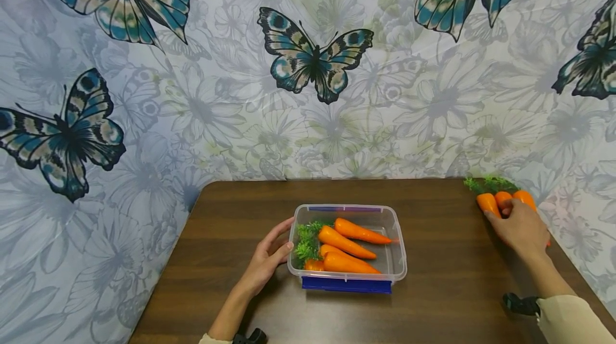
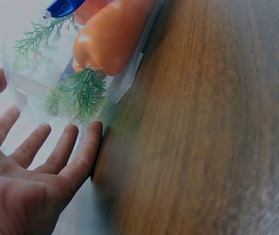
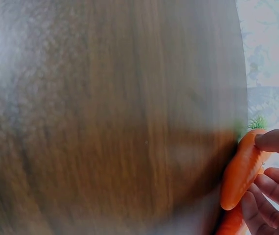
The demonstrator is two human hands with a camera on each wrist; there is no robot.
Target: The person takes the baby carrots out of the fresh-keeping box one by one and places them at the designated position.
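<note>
A clear plastic container [image 1: 397, 258] with blue latches stands on the table, lid off, with several orange carrots [image 1: 350, 242] and green leafy tops [image 1: 308, 242] inside. Against its left end rests my left hand [image 1: 267, 258], fingers spread and nearly straight; the left wrist view shows the fingertips [image 2: 71, 129] right by the clear wall. Over at the far right edge, my right hand [image 1: 522, 229] is on a group of carrots [image 1: 487, 204]. In the right wrist view, its thumb and fingers pinch one carrot [image 3: 240, 171], and another carrot [image 3: 232, 223] shows below it.
The brown wooden table [image 1: 447, 258] has its back edge against a butterfly-patterned cloth [image 1: 332, 135]. Green tops [image 1: 491, 184] of the right-hand carrots lie at the back right corner. A blue latch [image 1: 346, 285] hangs at the container's front.
</note>
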